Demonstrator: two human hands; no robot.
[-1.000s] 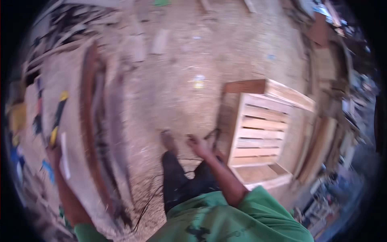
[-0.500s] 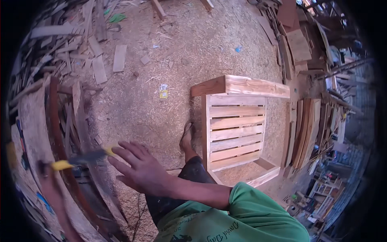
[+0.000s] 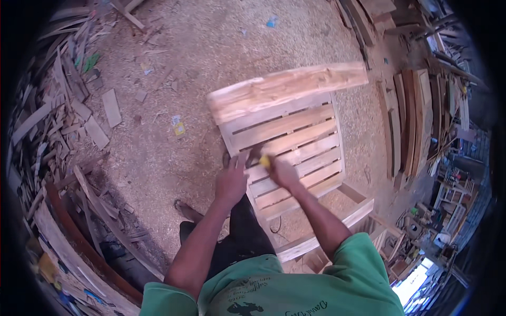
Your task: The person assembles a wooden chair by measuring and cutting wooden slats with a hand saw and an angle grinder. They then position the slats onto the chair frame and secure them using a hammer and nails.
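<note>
A slatted wooden frame [image 3: 311,150] stands before me, its thick pale board [image 3: 290,87] running across the far end. My right hand [image 3: 283,174] is closed round a tool with a yellow part [image 3: 265,161] and a dark end, held over the slats; blur and my fingers hide what kind of tool it is. Close to that dark end, my left hand [image 3: 232,181] reaches to the frame's left side rail, its fingers stretched forward and somewhat apart. I make out nothing in the left hand, though its fingertips are blurred.
Scrap wood [image 3: 68,110] is heaped at the left, above long rough planks [image 3: 89,253]. Stacked boards [image 3: 414,124] stand to the right, with cluttered goods [image 3: 453,195] beyond. Wood shavings [image 3: 174,79] cover the floor. My sandalled foot [image 3: 188,210] is beside the frame.
The tool has come from the planks on the left to the frame, now in my right hand. Both hands have moved right, and my view has turned toward the frame.
</note>
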